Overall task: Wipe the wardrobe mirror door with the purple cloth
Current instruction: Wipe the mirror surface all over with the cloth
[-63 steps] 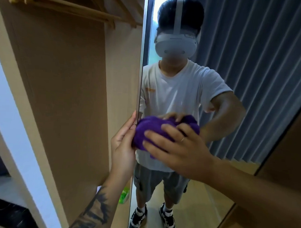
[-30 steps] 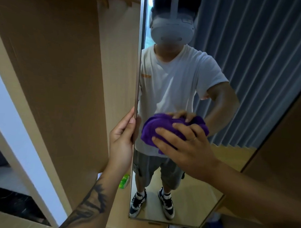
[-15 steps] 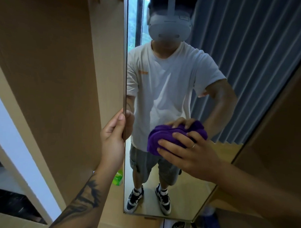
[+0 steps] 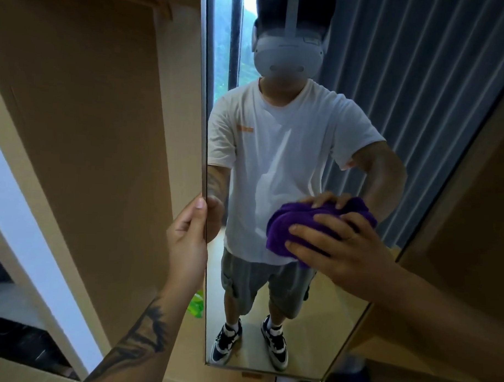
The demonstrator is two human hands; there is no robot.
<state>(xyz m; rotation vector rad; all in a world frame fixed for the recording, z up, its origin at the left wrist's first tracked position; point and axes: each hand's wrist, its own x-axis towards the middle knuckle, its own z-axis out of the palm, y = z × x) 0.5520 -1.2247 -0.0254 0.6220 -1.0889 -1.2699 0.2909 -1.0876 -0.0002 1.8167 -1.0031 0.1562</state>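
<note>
The wardrobe mirror door (image 4: pixel 419 116) stands in front of me, reflecting a person in a white shirt and grey curtains. My left hand (image 4: pixel 187 243) grips the door's left edge at mid height, thumb on the near side. A bunched purple cloth (image 4: pixel 283 229) lies against the glass right of centre. My right hand (image 4: pixel 343 251) presses it onto the mirror with spread fingers. Most of the cloth's right part is hidden under that hand.
The open wardrobe's brown inner wall (image 4: pixel 90 128) fills the left. A green object (image 4: pixel 196 306) lies low down by the door's left edge. A brown wooden panel (image 4: pixel 473 213) borders the mirror on the right. Dark things lie below the mirror's bottom edge (image 4: pixel 267 371).
My right hand has slid the cloth to the right and a little down across the glass. My left hand has kept its hold on the door's edge.
</note>
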